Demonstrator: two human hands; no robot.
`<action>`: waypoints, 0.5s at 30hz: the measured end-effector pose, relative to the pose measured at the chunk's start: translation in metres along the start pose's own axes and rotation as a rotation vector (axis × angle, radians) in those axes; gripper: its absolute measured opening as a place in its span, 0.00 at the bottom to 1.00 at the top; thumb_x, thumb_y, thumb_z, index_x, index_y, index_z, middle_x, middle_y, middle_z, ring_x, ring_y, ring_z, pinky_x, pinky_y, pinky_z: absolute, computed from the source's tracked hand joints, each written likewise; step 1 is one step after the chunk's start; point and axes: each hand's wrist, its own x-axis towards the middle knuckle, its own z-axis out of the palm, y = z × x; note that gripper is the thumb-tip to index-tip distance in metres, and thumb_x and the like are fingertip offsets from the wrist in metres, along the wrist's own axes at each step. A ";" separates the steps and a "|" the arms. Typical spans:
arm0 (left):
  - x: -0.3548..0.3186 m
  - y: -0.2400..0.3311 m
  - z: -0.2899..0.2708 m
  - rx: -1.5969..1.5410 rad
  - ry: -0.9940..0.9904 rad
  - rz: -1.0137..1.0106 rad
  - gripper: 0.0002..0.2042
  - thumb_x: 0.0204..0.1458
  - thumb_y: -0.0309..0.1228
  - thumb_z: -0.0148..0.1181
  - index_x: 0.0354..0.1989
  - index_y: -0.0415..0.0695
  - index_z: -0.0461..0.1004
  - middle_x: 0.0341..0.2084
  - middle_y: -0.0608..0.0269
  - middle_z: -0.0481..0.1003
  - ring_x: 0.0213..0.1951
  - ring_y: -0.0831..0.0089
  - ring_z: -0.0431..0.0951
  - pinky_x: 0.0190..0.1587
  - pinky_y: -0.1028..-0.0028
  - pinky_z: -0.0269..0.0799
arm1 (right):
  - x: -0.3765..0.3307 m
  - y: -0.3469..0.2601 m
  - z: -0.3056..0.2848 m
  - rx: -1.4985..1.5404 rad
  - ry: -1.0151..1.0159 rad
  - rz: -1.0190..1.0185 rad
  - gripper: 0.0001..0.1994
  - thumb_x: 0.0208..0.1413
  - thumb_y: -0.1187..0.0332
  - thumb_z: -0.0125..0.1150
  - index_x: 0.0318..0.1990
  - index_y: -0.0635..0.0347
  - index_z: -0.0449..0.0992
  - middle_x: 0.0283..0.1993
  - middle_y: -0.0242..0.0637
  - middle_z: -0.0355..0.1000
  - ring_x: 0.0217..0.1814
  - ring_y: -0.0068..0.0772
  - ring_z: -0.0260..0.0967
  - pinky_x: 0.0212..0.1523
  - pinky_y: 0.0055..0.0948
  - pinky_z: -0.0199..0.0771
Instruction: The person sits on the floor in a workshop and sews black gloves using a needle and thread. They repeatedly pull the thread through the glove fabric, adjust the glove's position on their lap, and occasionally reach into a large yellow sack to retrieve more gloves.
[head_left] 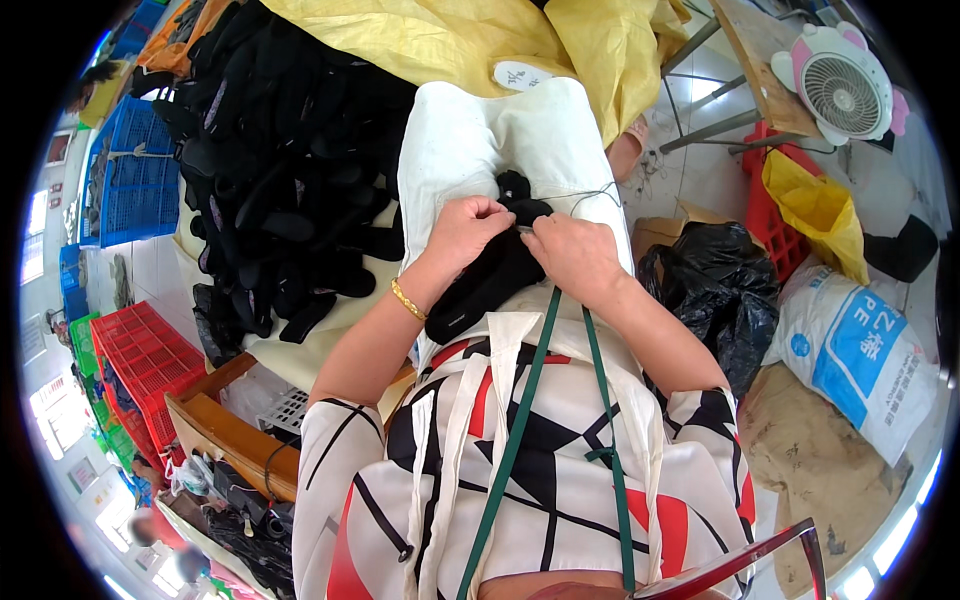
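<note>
A black cloth shoe [485, 290] lies across my lap on a white apron [440, 150]. My left hand [468, 232] is closed in a pinch at the shoe's upper edge. Opposite it, my right hand [578, 252] is closed too, fingertips against the black fabric. A small grey glint shows at the right fingertips; what it belongs to is hidden. Just beyond the fingers sits a dark bunched piece [513, 186]. Thin dark thread [597, 194] curls over the apron beside my right hand.
To the left rises a big heap of black cloth shoes [270, 170]. Blue [140, 170] and red crates [150, 365] stand beyond it. On the right are a black plastic bag [715, 290], a white sack [850, 345] and a fan [845, 88] on a wooden table [745, 60].
</note>
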 end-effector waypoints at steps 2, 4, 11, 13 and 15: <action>0.003 -0.001 0.000 0.008 -0.015 0.004 0.07 0.55 0.29 0.64 0.35 0.37 0.80 0.29 0.69 0.78 0.31 0.84 0.72 0.36 0.81 0.68 | -0.007 -0.001 0.000 -0.012 0.009 0.001 0.14 0.59 0.55 0.58 0.30 0.55 0.73 0.27 0.37 0.72 0.31 0.42 0.75 0.29 0.41 0.73; 0.007 -0.012 0.001 -0.015 0.032 0.111 0.08 0.54 0.30 0.64 0.34 0.36 0.80 0.28 0.67 0.79 0.30 0.82 0.73 0.35 0.79 0.69 | -0.018 -0.005 -0.009 0.013 -0.005 -0.101 0.15 0.58 0.53 0.59 0.32 0.56 0.75 0.29 0.37 0.73 0.32 0.41 0.76 0.31 0.40 0.75; -0.022 -0.022 0.015 0.113 -0.025 0.425 0.08 0.53 0.33 0.63 0.32 0.41 0.79 0.26 0.59 0.79 0.29 0.72 0.78 0.35 0.70 0.74 | -0.029 0.011 -0.019 0.050 0.040 -0.046 0.11 0.59 0.62 0.58 0.45 0.54 0.77 0.38 0.42 0.75 0.37 0.48 0.75 0.35 0.42 0.76; -0.028 -0.008 0.019 0.551 -0.166 0.508 0.08 0.44 0.36 0.59 0.23 0.45 0.79 0.24 0.50 0.77 0.30 0.50 0.78 0.33 0.56 0.73 | -0.042 0.025 -0.002 0.117 0.019 -0.035 0.10 0.62 0.65 0.54 0.45 0.56 0.77 0.39 0.46 0.75 0.41 0.52 0.75 0.39 0.46 0.75; -0.002 -0.006 0.014 0.562 -0.157 0.687 0.07 0.46 0.32 0.61 0.23 0.43 0.77 0.24 0.53 0.77 0.30 0.52 0.77 0.34 0.59 0.72 | -0.032 0.033 0.000 0.163 0.058 -0.023 0.08 0.61 0.66 0.56 0.40 0.60 0.78 0.37 0.50 0.75 0.40 0.55 0.73 0.40 0.47 0.72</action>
